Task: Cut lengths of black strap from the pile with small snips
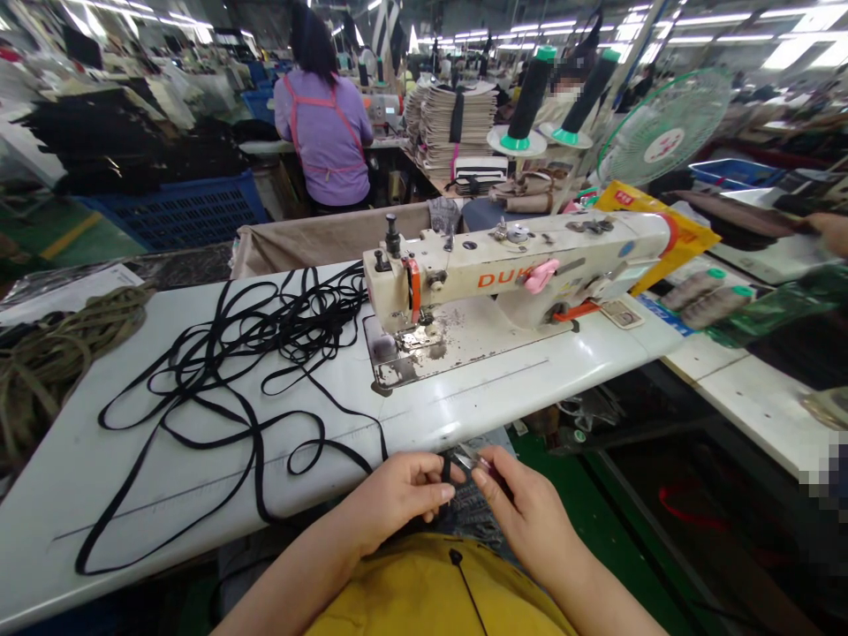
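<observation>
Just in front of the table's near edge, my left hand [412, 488] pinches a narrow black strap [446, 468]. My right hand [520, 495] is closed around small thread snips [465, 457], whose metal blades point toward the strap. Much of the snips' handle is hidden in my palm. A tangled heap of black strap [255, 431] spreads over the white table [457, 408], and one strand runs off the edge near my left hand. Behind my hands stands a white sewing machine [464, 274] with a pink clip-like piece [541, 276] on its arm.
At the left lies a bundle of olive straps [72, 340]. Black thread cones [530, 102] and a green fan [666, 132] stand behind the machine. A person in purple [335, 132] sits ahead, near a blue crate [172, 210]. Another person's hand [833, 234] shows at the right edge.
</observation>
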`<state>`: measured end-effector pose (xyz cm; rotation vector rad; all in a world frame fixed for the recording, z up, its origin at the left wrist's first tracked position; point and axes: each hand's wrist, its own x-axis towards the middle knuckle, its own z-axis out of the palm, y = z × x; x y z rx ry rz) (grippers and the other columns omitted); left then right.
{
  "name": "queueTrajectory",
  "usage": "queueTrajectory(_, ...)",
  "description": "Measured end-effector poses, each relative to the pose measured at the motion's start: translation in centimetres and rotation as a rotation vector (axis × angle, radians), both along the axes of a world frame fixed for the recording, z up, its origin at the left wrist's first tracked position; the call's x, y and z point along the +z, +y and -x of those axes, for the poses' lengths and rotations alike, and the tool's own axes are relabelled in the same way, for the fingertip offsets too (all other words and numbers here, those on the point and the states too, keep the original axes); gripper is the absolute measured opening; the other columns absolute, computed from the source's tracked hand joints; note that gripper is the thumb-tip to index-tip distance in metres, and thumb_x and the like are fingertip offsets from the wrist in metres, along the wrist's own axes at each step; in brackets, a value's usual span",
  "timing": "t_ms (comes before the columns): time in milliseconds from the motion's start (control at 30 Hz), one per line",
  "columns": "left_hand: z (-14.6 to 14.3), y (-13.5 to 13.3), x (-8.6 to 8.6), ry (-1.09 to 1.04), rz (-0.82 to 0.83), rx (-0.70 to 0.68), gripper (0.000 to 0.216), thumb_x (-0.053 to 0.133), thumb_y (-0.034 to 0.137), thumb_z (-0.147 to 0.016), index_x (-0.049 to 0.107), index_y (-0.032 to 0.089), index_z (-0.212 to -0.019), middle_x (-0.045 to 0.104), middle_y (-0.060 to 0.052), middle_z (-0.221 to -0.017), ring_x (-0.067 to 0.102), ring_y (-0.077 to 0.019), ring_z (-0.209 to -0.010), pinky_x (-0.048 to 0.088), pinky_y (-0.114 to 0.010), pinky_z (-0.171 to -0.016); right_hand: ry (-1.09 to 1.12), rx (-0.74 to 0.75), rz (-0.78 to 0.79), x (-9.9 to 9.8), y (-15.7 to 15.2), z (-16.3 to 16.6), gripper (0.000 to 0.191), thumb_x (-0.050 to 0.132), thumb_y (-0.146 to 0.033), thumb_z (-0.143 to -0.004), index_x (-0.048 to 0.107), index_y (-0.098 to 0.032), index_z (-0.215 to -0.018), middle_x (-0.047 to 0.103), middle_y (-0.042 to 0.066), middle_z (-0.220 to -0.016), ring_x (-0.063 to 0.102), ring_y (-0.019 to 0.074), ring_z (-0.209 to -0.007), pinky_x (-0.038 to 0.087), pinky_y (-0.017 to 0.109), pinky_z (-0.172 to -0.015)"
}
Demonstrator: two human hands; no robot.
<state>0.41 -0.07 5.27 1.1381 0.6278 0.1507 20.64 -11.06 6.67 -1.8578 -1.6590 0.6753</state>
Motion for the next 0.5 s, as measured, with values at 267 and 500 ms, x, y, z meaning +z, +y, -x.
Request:
queueTrajectory(267,0.20,0.14,0.36,0.041,-0.071,-0.011,0.041,0.078,0.053,-0.084,0.066,0.014,-0.089,0.055,0.000,-0.074,0.048,-0.0130,-0.066,0.033,-0.026,-0.060,-0.228,0.070,-0.120,0.76,-0.12,0.27,0.025,0.048,-0.036,-0.109,0.065,-0.023,-0.097,0.071,0.003,-0.081,0.066,0.0189,-0.069,0.044,0.029,-0.064)
queueTrajectory(500,0.13,0.13,0.56,0.068,-0.079,-0.006,0.041,0.077,0.052,-0.082,0.064,0.014,-0.091,0.054,0.000,-0.074,0.049,-0.0136,-0.066,0.033,-0.027,-0.060,-0.310,0.105,-0.149,0.70,-0.21,0.47,0.022,0.047,-0.033,-0.110,0.065,-0.023,-0.104,0.074,0.004,-0.087,0.069,0.0216,-0.074,0.046,0.032,-0.068)
